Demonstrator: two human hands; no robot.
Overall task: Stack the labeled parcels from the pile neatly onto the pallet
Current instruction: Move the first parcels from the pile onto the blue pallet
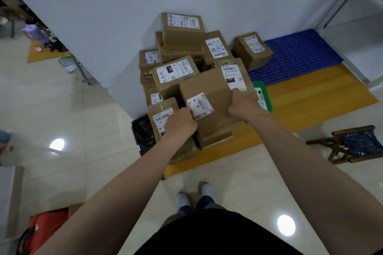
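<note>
The left hand (182, 122) is curled around the near-left corner of a brown parcel (207, 87), its fingers tucked against the edge just beside the white barcode label (200, 106) on the parcel's top. The right hand (241, 107) grips the same parcel along its right side, with its fingertips bent over the far edge. The parcel sits tilted at the front of the pile (176, 77), touching the boxes around it. The pile is a loose heap of labelled cardboard boxes leaning at different angles against the pale wall (124, 16), some with handwritten numbers on their labels. To the right of the heap lies the blue pallet (300, 51), a perforated plastic grid in the corner, with a single box (252, 50) resting on its left end. A yellow mat (310, 97) spreads beneath the pile and in front of the pallet. A black crate (143, 133) stands at the heap's left, and a small folding stool (350, 144) stands on the tiled floor well to the right.
</note>
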